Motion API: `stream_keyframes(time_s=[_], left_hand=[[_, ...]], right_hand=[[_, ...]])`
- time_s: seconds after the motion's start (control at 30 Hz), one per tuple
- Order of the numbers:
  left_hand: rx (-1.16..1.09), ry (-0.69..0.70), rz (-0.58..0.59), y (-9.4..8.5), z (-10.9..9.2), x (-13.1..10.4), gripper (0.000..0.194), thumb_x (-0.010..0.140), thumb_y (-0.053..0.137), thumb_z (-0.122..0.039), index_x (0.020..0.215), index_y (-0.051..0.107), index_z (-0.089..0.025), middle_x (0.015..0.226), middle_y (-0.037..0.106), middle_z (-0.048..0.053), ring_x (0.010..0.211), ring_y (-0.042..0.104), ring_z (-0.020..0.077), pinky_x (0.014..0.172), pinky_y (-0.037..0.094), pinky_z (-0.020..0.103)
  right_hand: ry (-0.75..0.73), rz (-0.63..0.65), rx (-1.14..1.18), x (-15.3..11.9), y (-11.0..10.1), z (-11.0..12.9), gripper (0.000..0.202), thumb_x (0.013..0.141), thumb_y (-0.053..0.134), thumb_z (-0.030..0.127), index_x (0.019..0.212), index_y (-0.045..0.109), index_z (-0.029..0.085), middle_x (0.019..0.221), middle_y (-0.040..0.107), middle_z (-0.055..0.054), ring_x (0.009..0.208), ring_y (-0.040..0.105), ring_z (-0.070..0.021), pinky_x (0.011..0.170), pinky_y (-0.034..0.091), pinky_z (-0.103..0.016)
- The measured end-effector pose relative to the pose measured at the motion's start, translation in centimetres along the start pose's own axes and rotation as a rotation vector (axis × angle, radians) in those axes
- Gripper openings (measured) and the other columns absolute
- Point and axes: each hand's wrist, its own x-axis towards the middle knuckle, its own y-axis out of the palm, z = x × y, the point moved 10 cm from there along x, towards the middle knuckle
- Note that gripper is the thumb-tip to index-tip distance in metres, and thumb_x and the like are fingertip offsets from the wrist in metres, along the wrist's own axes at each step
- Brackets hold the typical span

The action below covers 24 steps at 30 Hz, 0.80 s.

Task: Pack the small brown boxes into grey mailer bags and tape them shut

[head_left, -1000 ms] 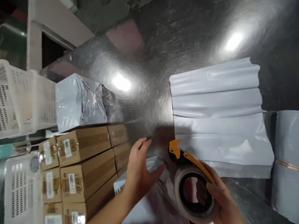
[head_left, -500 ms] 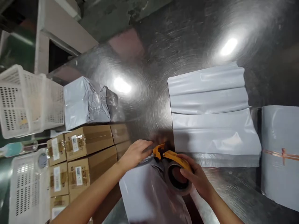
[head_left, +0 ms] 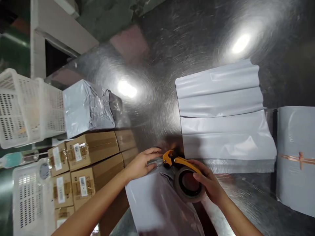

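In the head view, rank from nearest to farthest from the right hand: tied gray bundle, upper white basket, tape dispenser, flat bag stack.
1. Tape dispenser, held in the right hand.
2. Flat bag stack, just beyond it.
3. Tied gray bundle, far right.
4. Upper white basket, far left.

A scratched, shiny metal table (head_left: pixel 152 114) is carrying a flat pile of pale bags (head_left: pixel 223 134), with a tied bundle (head_left: pixel 295 137) lying just beside it. On the left, a wrapped parcel (head_left: pixel 78 108) is sitting near some cardboard boxes (head_left: pixel 103 144), and a pale package (head_left: pixel 147 200) is lying between the boxes and the bags.
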Motion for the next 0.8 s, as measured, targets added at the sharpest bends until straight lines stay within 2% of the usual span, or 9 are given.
stream_keyframes(time_s=[0.1, 0.17, 0.27, 0.33, 0.4, 0.57, 0.73, 0.8], left_hand=[[-0.087, 0.016, -0.020, 0.3, 0.0, 0.4, 0.022, 0.092, 0.055, -0.018, 0.101, 0.075, -0.020, 0.119, 0.069, 0.011, 0.106, 0.068, 0.0189, 0.091, 0.055, 0.029], [-0.131, 0.042, -0.045, 0.4, -0.2, 0.6, 0.026, 0.096, 0.049, -0.020, 0.095, 0.076, -0.019, 0.105, 0.074, 0.009, 0.089, 0.072, 0.0146, 0.079, 0.057, 0.022], [-0.101, 0.087, -0.169, -0.3, -0.6, 0.6, 0.030, 0.098, 0.043, -0.017, 0.096, 0.073, -0.016, 0.091, 0.076, 0.008, 0.075, 0.071, 0.0119, 0.069, 0.056, 0.019], [-0.053, 0.122, -0.235, -0.8, -0.9, 0.4, 0.030, 0.098, 0.042, -0.015, 0.097, 0.072, -0.016, 0.090, 0.076, 0.008, 0.077, 0.072, 0.0126, 0.070, 0.056, 0.019], [-0.015, 0.155, -0.254, -0.9, -1.3, 0.3, 0.030, 0.097, 0.042, -0.013, 0.098, 0.072, -0.015, 0.092, 0.077, 0.009, 0.083, 0.073, 0.0132, 0.075, 0.058, 0.020], [0.035, 0.198, -0.213, -0.7, -1.6, 0.0, 0.030, 0.097, 0.043, -0.013, 0.099, 0.073, -0.016, 0.110, 0.075, 0.012, 0.100, 0.072, 0.0165, 0.085, 0.059, 0.025], [0.031, 0.133, -0.190, -0.6, -1.2, -0.2, 0.031, 0.097, 0.043, -0.014, 0.100, 0.075, -0.014, 0.126, 0.067, 0.018, 0.112, 0.067, 0.0221, 0.093, 0.058, 0.035], [0.033, 0.139, -0.172, -0.4, -1.4, -0.1, 0.031, 0.096, 0.046, -0.014, 0.098, 0.076, -0.016, 0.126, 0.067, 0.018, 0.113, 0.067, 0.0240, 0.092, 0.058, 0.037]], right_hand=[[0.007, -0.003, 0.022, -0.1, 0.1, -0.1, 0.053, 0.067, 0.082, 0.047, 0.115, 0.068, 0.027, 0.121, 0.070, -0.008, 0.110, 0.063, -0.0298, 0.097, 0.048, -0.045], [0.013, -0.005, 0.035, -0.1, 0.1, -0.1, 0.053, 0.067, 0.082, 0.046, 0.115, 0.068, 0.027, 0.120, 0.070, -0.008, 0.108, 0.064, -0.0294, 0.095, 0.050, -0.044], [0.021, -0.009, 0.051, 0.0, 0.3, -0.1, 0.051, 0.069, 0.081, 0.044, 0.116, 0.068, 0.026, 0.120, 0.070, -0.007, 0.108, 0.064, -0.0283, 0.094, 0.050, -0.042], [0.017, -0.010, 0.055, 0.1, 0.3, 0.0, 0.051, 0.069, 0.081, 0.044, 0.116, 0.068, 0.026, 0.120, 0.070, -0.007, 0.108, 0.064, -0.0285, 0.094, 0.050, -0.043], [0.008, -0.019, 0.046, 0.2, 0.1, 0.1, 0.052, 0.067, 0.082, 0.044, 0.114, 0.069, 0.027, 0.119, 0.071, -0.008, 0.107, 0.064, -0.0294, 0.094, 0.050, -0.044], [-0.003, 0.019, 0.014, 0.4, 0.0, 0.0, 0.051, 0.067, 0.082, 0.044, 0.114, 0.070, 0.027, 0.120, 0.071, -0.008, 0.109, 0.065, -0.0302, 0.095, 0.050, -0.044], [-0.018, 0.014, -0.007, 0.5, -0.6, 0.4, 0.050, 0.069, 0.079, 0.046, 0.114, 0.070, 0.026, 0.118, 0.072, -0.008, 0.109, 0.065, -0.0315, 0.098, 0.049, -0.046], [-0.034, 0.008, -0.057, 0.6, -0.9, 0.8, 0.049, 0.070, 0.079, 0.046, 0.114, 0.071, 0.025, 0.117, 0.072, -0.008, 0.110, 0.064, -0.0328, 0.100, 0.047, -0.047]])
